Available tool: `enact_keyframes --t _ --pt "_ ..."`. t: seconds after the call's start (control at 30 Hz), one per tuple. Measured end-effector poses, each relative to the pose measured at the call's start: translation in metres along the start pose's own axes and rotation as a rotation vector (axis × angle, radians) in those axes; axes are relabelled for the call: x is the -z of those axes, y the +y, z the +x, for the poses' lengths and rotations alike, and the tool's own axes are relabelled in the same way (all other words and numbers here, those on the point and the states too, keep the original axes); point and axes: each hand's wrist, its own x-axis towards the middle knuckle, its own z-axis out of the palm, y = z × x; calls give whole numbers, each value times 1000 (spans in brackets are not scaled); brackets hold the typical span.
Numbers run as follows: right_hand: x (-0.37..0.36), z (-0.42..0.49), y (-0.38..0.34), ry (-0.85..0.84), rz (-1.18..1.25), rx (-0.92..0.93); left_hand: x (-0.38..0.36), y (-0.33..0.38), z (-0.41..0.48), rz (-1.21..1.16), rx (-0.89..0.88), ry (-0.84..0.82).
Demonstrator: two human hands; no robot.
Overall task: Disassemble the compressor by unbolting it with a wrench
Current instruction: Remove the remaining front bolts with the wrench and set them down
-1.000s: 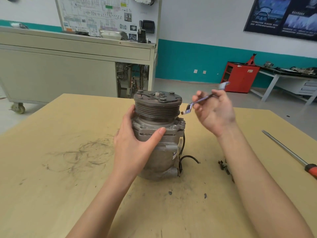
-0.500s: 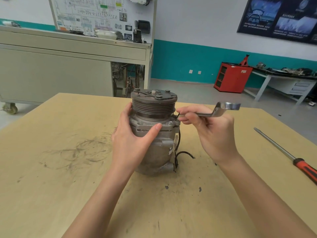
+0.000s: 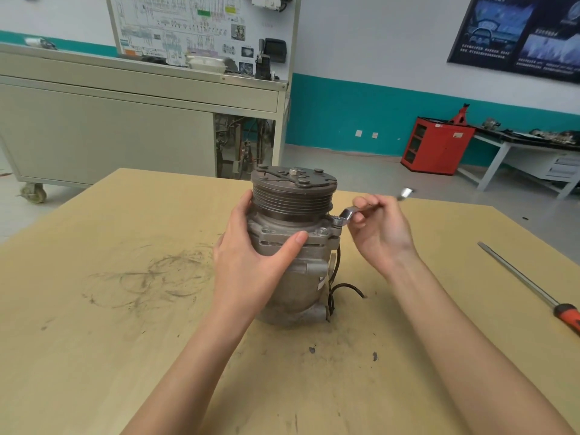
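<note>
Wooden table (image 3: 94,340): beneath the compressor.
Compressor (image 3: 301,274): upright, pulley on top.
Left hand (image 3: 251,262): wrapped round the compressor's left side, thumb across the front flange.
Right hand (image 3: 383,233): just right of the compressor, fingers curled, pinching the wrench shaft.
Screwdriver (image 3: 527,284): lying well right of the compressor.
Wrench (image 3: 351,211): ring end on the bolt (image 3: 337,221) at the compressor's right flange.

Dull grey on the compressor (image 3: 292,271), darker grey on its ribbed pulley (image 3: 292,200), shiny silver on the wrench (image 3: 351,211), black on the wire (image 3: 345,287), pale tan with dark swirled smudges on the table (image 3: 94,356), orange-red on the screwdriver handle (image 3: 569,317), red on the cabinet (image 3: 439,149), teal along the wall (image 3: 345,120).
</note>
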Motion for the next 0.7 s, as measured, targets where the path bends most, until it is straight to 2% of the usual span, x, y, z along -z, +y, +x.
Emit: enact_keyframes --t 0.13,0.2,0.27,0.33,0.43,0.7 --pt "-10 31 -1 -228 -116 -269 0 1 0 -4 -5 -3" --pt "-12 35 -2 -270 -151 -295 1 2 -1 -6 -5 -6" --pt "-15 31 -9 -208 -168 -215 1 3 -1 0 -2 -11" --pt "-16 19 -21 -109 -261 26 1 3 -1 8 3 -14" --pt "-19 -9 -36 -51 -572 493 1 3 -2 3 10 -18" --pt "-17 -60 -3 -208 -1261 1288 0 4 -2 14 -19 -1"
